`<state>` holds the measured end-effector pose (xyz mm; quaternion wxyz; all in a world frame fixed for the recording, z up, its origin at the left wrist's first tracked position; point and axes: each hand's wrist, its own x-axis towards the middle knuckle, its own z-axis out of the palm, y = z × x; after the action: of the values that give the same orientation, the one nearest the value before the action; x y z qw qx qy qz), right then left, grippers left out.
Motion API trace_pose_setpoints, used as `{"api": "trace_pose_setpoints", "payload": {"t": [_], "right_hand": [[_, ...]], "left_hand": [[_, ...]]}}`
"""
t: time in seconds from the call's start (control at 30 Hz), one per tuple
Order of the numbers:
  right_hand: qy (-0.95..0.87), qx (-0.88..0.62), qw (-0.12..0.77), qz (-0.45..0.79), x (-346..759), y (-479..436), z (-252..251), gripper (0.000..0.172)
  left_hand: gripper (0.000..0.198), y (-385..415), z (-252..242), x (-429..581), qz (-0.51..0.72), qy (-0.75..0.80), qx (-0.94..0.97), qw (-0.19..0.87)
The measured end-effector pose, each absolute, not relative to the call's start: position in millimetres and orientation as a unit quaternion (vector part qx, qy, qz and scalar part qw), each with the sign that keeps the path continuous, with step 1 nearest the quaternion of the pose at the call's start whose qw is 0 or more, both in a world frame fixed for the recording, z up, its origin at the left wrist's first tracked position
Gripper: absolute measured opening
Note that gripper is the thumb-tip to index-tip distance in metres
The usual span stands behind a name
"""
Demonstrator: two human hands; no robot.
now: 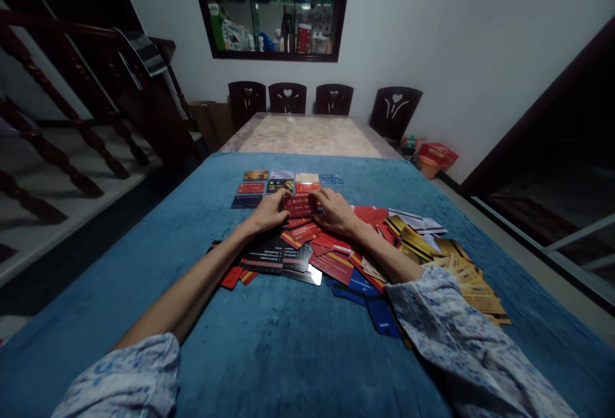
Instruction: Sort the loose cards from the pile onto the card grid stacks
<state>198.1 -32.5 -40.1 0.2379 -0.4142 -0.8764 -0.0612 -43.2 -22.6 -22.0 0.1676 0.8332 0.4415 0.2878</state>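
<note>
Both hands pinch one dark red card (301, 205) by its two short ends, with white print facing up. My left hand (270, 211) grips its left end, and my right hand (333, 211) its right end. Just beyond lie cards in rows, among them a gold card (256, 175), a red card (251, 188), a black VIP card (280, 185) and a dark blue card (246, 201). Under and around my wrists spreads a loose pile of overlapping cards, with black cards (262, 256), red cards (331, 266), blue cards (383, 317) and yellow cards (480, 293).
A blue cloth (230, 347) covers the near part of the long table. Its marbled far end (312, 133) is uncovered, with dark chairs (335, 99) behind. A wooden railing (62, 24) stands at left, and a red bag (438, 154) is on the floor at right.
</note>
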Motion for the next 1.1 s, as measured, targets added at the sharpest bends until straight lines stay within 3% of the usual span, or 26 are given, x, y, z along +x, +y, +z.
{"api": "trace_pose_setpoints", "payload": {"t": [0.3,0.67,1.1], "right_hand": [[-0.873,-0.412,0.251,-0.064,200,-28,-45,0.048],[-0.885,-0.369,0.284,-0.016,205,-25,-47,0.049],[-0.891,-0.405,0.197,-0.049,203,-24,-35,0.046]], "left_hand": [[0.048,-22,-25,-43,0.259,0.423,0.860,0.119],[0.045,-25,-24,-43,0.223,0.419,0.877,0.072],[0.045,-29,-8,-46,0.153,0.453,0.877,0.054]]}}
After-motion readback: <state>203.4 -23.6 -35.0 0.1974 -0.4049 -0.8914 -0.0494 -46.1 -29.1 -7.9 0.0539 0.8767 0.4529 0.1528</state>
